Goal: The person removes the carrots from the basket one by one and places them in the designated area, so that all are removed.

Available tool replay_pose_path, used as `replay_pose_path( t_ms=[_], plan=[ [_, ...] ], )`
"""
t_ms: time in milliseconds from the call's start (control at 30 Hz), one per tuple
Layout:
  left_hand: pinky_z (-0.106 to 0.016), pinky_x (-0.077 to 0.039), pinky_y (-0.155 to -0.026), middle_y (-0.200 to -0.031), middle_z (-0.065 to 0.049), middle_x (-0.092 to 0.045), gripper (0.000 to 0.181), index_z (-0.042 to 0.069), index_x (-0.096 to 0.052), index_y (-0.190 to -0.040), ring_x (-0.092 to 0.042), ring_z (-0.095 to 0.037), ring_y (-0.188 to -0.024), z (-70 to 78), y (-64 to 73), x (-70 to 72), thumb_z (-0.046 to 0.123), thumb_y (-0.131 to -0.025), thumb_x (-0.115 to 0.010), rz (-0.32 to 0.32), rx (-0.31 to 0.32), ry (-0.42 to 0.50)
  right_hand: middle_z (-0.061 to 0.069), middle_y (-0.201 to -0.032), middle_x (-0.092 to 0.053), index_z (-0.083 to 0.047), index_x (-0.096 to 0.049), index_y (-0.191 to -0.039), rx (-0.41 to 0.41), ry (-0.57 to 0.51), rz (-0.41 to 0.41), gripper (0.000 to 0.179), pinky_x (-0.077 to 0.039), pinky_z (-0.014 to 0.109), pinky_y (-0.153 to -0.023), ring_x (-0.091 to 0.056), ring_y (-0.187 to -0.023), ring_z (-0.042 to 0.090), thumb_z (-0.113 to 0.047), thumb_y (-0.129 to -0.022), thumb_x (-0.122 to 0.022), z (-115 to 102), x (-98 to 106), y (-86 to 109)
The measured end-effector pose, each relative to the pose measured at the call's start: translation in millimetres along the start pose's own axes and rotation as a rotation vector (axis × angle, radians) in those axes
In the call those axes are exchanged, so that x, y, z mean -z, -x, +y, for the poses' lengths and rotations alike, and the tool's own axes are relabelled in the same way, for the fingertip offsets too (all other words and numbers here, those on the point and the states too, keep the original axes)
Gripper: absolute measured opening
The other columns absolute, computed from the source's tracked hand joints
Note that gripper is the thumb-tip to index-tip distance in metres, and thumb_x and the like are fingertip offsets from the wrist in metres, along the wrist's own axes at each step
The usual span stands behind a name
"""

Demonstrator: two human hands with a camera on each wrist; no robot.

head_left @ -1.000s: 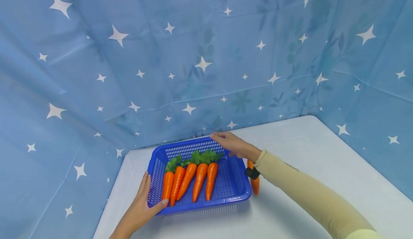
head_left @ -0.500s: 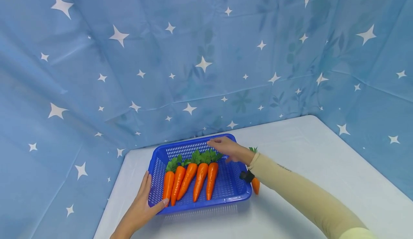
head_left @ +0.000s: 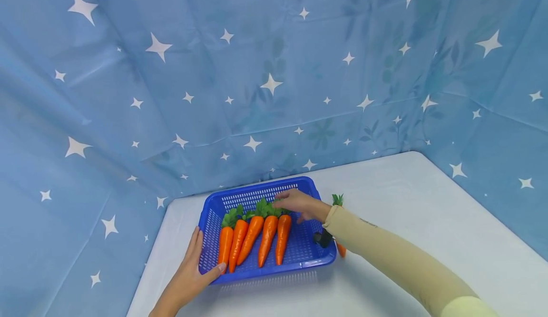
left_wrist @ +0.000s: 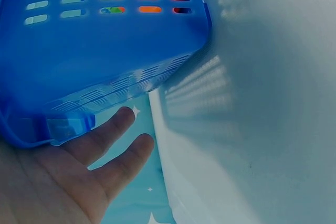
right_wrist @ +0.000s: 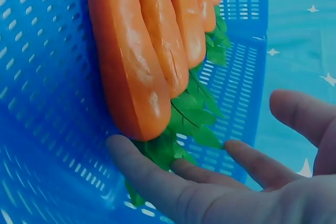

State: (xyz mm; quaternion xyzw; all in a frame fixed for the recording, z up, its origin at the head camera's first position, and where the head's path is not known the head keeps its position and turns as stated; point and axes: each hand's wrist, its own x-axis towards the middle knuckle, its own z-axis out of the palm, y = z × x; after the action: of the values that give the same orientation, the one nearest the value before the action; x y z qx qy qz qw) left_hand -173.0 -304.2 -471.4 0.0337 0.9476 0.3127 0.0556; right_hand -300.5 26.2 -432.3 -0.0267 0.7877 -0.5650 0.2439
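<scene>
A blue plastic basket [head_left: 306, 252] holds several orange carrots [head_left: 267, 241] in a row, their green tops toward the back. My left hand [head_left: 187, 272] holds the basket's front left corner, its thumb over the rim and fingers along the outer wall. In the left wrist view, two fingers [left_wrist: 126, 161] reach out straight beside the wall. My right hand [head_left: 301, 203] is over the leafy tops at the basket's right, fingers spread and nothing in them. In the right wrist view, its fingertips [right_wrist: 119, 148] are close to the rightmost carrot's top end [right_wrist: 139, 116] and leaves [right_wrist: 197, 124]; contact is unclear.
Another carrot [head_left: 341, 249] lies on the white table [head_left: 398, 203] right of the basket, partly hidden by the right forearm [head_left: 385, 248]. A blue curtain with white stars [head_left: 274, 93] hangs behind the table.
My right hand has moved from the basket's back right rim inward, left and down over the carrot tops. The left hand stays at its corner. More of the outside carrot's leaves show.
</scene>
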Motion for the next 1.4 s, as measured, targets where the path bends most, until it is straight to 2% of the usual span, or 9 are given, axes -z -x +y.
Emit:
replay_pose_path(
  t_ms=[267, 467, 833, 900, 1033, 1100, 1167, 1267, 1400],
  plan=[
    [-0.075, -0.022, -0.116, -0.177, -0.024, 0.008, 0.119, -0.004, -0.001, -0.169, -0.009, -0.055, -0.158, -1.0, -1.2, -2.6, 0.056, -0.095, -0.071, 0.018, -0.042, 0.013, 0.026, -0.151, -0.056, 0.001, -0.065, -0.144, -0.010, 0.035, 0.018, 0.058, -0.049, 0.076, -0.098, -0.051, -0.139, 0.050, -0.003, -0.089, -0.079, 12.7, -9.1, -6.4],
    [-0.075, -0.021, -0.116, -0.177, -0.023, 0.009, 0.118, -0.004, -0.001, -0.169, -0.009, -0.054, -0.159, -0.2, -2.2, -3.8, 0.057, -0.095, -0.071, 0.015, -0.051, 0.020, 0.026, -0.145, -0.060, 0.006, -0.065, -0.141, -0.010, 0.089, 0.045, 0.057, -0.054, 0.070, -0.095, -0.059, -0.131, 0.047, 0.002, -0.086, -0.079, 20.8, -17.3, -8.5],
    [-0.075, -0.023, -0.115, -0.177, -0.025, 0.009, 0.119, -0.003, -0.001, -0.169, -0.010, -0.056, -0.158, 3.3, -1.4, 0.5, 0.057, -0.095, -0.071, 0.009, -0.050, 0.014, 0.023, -0.130, -0.067, 0.012, -0.066, -0.136, -0.001, 0.136, 0.097, 0.056, -0.061, 0.063, -0.087, -0.069, -0.114, 0.040, 0.006, -0.082, -0.080, 19.7, -23.2, -11.7],
    [-0.075, -0.022, -0.115, -0.177, -0.025, 0.009, 0.119, -0.003, -0.001, -0.169, -0.009, -0.056, -0.158, 3.4, -0.8, 0.9, 0.056, -0.094, -0.071, 0.006, -0.045, 0.016, 0.021, -0.123, -0.069, 0.013, -0.067, -0.133, 0.002, 0.144, 0.112, 0.054, -0.061, 0.062, -0.085, -0.071, -0.109, 0.037, 0.007, -0.081, -0.081, 21.0, -24.6, -13.3],
    [-0.074, -0.022, -0.116, -0.177, -0.024, 0.010, 0.119, -0.003, -0.001, -0.169, -0.009, -0.055, -0.158, 2.3, -0.4, 0.9, 0.057, -0.095, -0.071, 0.006, -0.030, 0.014, 0.014, -0.098, -0.070, 0.010, -0.074, -0.110, 0.014, 0.170, 0.141, 0.033, -0.063, 0.059, -0.078, -0.072, -0.091, 0.030, 0.007, -0.079, -0.082, 23.5, -27.5, -14.8],
    [-0.074, -0.022, -0.116, -0.177, -0.024, 0.009, 0.119, -0.003, -0.001, -0.169, -0.009, -0.055, -0.158, 2.2, -0.5, 1.2, 0.057, -0.094, -0.071, 0.005, -0.025, 0.012, 0.008, -0.080, -0.064, 0.003, -0.070, -0.083, 0.034, 0.198, 0.152, 0.014, -0.064, 0.056, -0.074, -0.068, -0.077, 0.024, 0.007, -0.077, -0.082, 24.6, -29.1, -15.0],
    [-0.074, -0.023, -0.116, -0.177, -0.023, 0.009, 0.120, -0.003, 0.000, -0.170, -0.009, -0.055, -0.158, 1.8, -1.2, 1.2, 0.059, -0.094, -0.071, 0.004, -0.019, 0.008, 0.003, -0.067, -0.056, -0.006, -0.058, -0.065, 0.057, 0.240, 0.160, 0.029, -0.065, 0.053, -0.069, -0.061, -0.066, 0.019, 0.007, -0.076, -0.081, 25.3, -30.6, -15.0],
    [-0.075, -0.023, -0.115, -0.177, -0.023, 0.010, 0.120, -0.003, 0.000, -0.170, -0.010, -0.055, -0.158, 0.5, -1.6, 1.2, 0.059, -0.094, -0.071, 0.005, -0.014, 0.009, -0.004, -0.054, -0.041, -0.016, -0.040, -0.055, 0.097, 0.312, 0.164, 0.052, -0.064, 0.047, -0.062, -0.048, -0.053, 0.013, 0.008, -0.074, -0.081, 26.8, -32.6, -15.7],
    [-0.075, -0.022, -0.115, -0.177, -0.023, 0.010, 0.121, -0.003, 0.000, -0.169, -0.009, -0.055, -0.158, -1.5, -1.3, 0.3, 0.060, -0.094, -0.071, 0.010, -0.010, 0.015, -0.008, -0.048, -0.030, -0.017, -0.036, -0.051, 0.144, 0.399, 0.165, 0.056, -0.057, 0.035, -0.048, -0.038, -0.044, 0.009, 0.009, -0.071, -0.081, 28.6, -34.6, -16.0]
  ],
)
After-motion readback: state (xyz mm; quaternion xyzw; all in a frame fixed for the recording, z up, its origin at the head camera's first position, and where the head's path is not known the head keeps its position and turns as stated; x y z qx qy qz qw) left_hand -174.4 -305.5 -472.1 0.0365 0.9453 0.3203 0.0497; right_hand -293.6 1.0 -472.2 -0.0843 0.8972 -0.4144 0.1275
